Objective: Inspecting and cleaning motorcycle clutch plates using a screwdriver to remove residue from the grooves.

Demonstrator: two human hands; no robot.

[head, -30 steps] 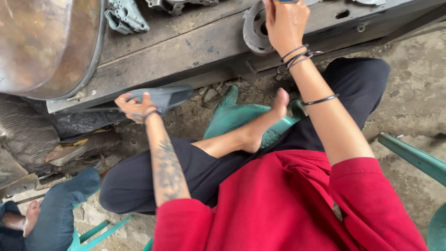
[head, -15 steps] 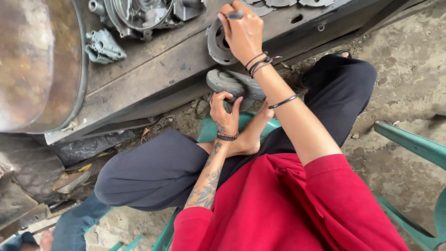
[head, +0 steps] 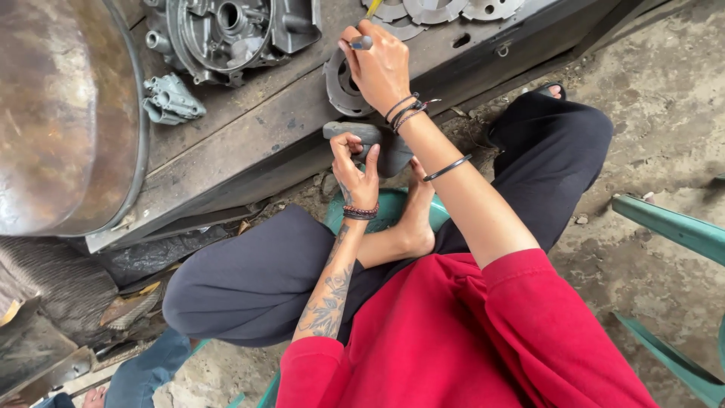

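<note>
My right hand (head: 377, 66) is closed on a thin tool (head: 362, 42) with a yellow handle end and rests on a round grey metal plate (head: 341, 87) lying at the edge of the dark metal workbench (head: 242, 143). Just below the bench edge my left hand (head: 355, 170) grips a grey stone-like block (head: 370, 140), fingers curled on its lower side. Both wrists wear bead bracelets. I sit cross-legged on a green stool (head: 381, 204), bare foot tucked under.
A large grey engine casing (head: 230, 34) and a small metal part (head: 171, 100) lie on the bench. Several toothed discs (head: 445, 9) sit at its far edge. A big rusty round drum (head: 60, 113) fills the left. Green chair legs (head: 672, 230) stand on the right.
My left hand rose from beside my knee, carrying the grey block up to the bench edge under the plate. My right hand stayed on the round plate as my view shifted.
</note>
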